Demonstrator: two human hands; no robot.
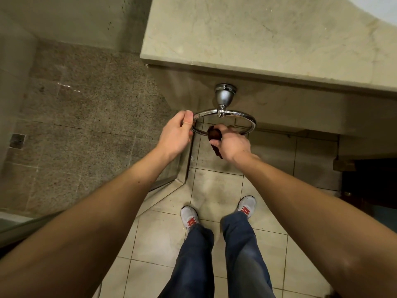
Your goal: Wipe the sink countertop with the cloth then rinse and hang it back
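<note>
Head view, the only one supplied. We look down on the front edge of the stone countertop (pixel 247 39). A chrome towel ring (pixel 240 114) hangs from a mount on its front face.

Hands: the left hand (pixel 176 136) grasps the ring at its left side, thumb and fingers curled round the metal, apparently steadying it. The right hand (pixel 234 145) clutches the cloth (pixel 214 135), a dark, bunched piece, at the ring's near arc.

Position of the cloth: it sits at the ring's near rim, partly hidden by the right hand. We cannot tell whether it passes through the ring or merely lies against it.

Risks, in our judgement:
- The cloth is gathered into a narrow bundle. If left on the ring that way, with uneven lengths either side, it may slide off onto the tiled floor (pixel 163 229).
- The ring appears to hang from a pivot. If the left hand lets go too soon, it could swing and spoil the threading.
- The right hand covers much of the cloth, so a loose tail could snag or drop unseen.

Orientation: the cloth's long axis runs from the ring towards the person. Its upper end points at the ring's opening, and its lower tail trails below the right hand towards the floor.
</note>
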